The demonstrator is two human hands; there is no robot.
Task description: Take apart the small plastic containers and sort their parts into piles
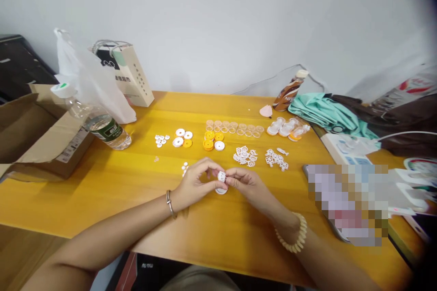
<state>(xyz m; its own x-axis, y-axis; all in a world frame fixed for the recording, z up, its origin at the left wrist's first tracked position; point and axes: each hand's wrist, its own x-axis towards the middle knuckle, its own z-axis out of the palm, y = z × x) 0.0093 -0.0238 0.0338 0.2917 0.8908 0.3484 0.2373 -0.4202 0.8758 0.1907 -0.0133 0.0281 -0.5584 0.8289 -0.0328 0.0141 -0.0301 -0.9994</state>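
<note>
Both hands meet at the middle of the table, pinching a small white plastic piece (221,176) with a pattern on its face. My left hand (201,179) grips it from the left with thumb and fingers; my right hand (248,184) grips its right side. Just below the fingertips is a white round disc (221,191); whether it touches the piece I cannot tell. Small white caps (185,167) lie beside my left hand, partly hidden by it. Beyond the hands are white cut-out pieces (243,156), more of them (277,159) to the right, and orange and white discs (209,144).
Farther back stand a row of clear cups (234,128) and several capped clear containers (280,126). On the left are a water bottle (107,129), a cardboard box (41,136) and a plastic bag (88,82). A phone (341,209), partly pixelated, and a power strip (337,148) lie right.
</note>
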